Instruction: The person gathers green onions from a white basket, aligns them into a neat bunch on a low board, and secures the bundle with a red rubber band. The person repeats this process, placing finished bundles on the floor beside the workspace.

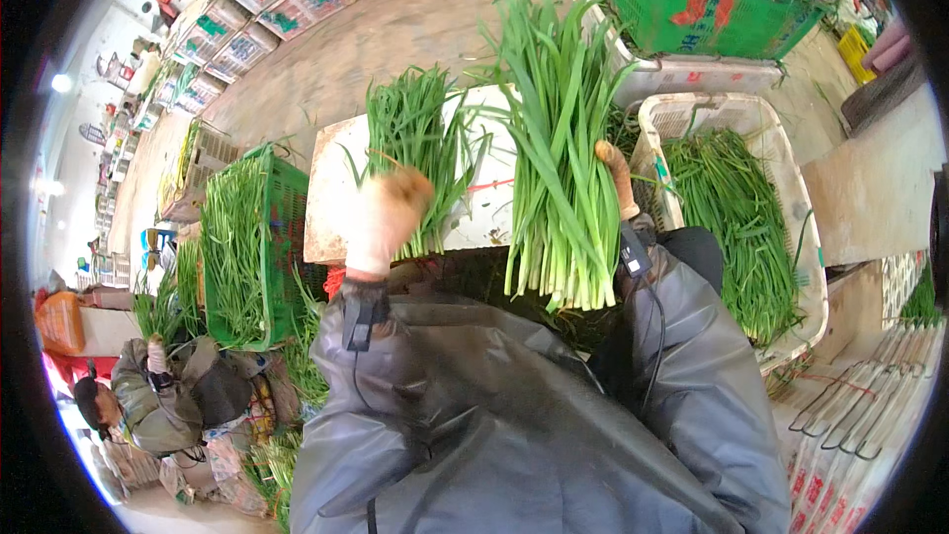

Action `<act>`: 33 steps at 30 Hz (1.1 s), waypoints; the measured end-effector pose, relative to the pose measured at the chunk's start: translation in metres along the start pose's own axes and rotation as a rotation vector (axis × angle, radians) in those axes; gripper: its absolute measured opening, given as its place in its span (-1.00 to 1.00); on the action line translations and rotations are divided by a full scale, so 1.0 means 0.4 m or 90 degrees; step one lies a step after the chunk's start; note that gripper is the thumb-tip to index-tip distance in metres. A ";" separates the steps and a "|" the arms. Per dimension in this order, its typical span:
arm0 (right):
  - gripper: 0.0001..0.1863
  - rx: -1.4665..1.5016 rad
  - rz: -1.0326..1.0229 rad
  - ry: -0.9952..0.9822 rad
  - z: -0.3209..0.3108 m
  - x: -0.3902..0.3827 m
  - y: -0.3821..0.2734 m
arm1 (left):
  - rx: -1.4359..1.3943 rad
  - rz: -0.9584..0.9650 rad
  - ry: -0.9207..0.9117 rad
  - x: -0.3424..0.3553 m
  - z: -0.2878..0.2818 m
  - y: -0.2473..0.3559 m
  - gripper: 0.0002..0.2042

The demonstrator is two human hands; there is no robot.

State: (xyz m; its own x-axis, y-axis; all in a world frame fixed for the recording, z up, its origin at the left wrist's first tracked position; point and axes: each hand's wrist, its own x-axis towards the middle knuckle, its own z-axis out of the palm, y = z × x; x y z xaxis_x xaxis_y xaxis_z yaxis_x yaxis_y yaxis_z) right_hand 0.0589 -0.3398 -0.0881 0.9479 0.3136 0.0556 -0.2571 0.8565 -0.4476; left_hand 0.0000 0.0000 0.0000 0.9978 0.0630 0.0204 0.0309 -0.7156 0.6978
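Observation:
My left hand [388,221], in a light glove with tan fingers and blurred by motion, is over a smaller pile of long green leafy stalks [418,135] on a white board [334,158]; whether it grips them is unclear. My right hand [618,181], also gloved, grips a large bunch of long flat green leaves with pale stems [559,174] from its right side. The bunch stands out over the board's near edge, above my dark waterproof apron [465,386].
A white crate [805,237] at right and a green crate [282,213] at left hold more greens. A co-worker [138,396] at lower left holds greens. A green basket [692,10] sits behind on a pale crate. Stacked crates [306,0] line the back, beyond the floor.

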 end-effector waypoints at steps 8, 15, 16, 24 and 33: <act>-0.22 0.035 0.068 0.022 -0.023 0.001 -0.022 | -0.156 0.115 -0.281 -0.189 0.037 0.128 -0.60; -0.14 -0.008 0.093 0.026 -0.041 0.009 -0.026 | -0.314 0.458 -0.214 -0.204 0.159 0.173 -0.79; -0.14 0.013 0.099 0.022 -0.040 0.014 -0.028 | -0.400 0.301 -0.104 -0.194 0.164 0.158 -0.83; -0.39 0.013 0.220 0.033 0.024 -0.009 0.010 | -0.527 -0.008 -0.220 -0.097 0.234 0.085 -0.22; -0.22 -0.494 0.172 0.085 0.055 0.032 0.104 | -0.537 -0.052 -0.163 -0.036 0.331 0.096 -0.02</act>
State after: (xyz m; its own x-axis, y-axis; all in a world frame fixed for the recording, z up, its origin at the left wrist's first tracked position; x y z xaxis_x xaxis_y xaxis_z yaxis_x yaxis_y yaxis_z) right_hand 0.0562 -0.2911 -0.0864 0.8990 0.3752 -0.2260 -0.3222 0.2172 -0.9214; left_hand -0.0052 -0.1205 -0.0683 0.9799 -0.1386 -0.1436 0.1507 0.0422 0.9877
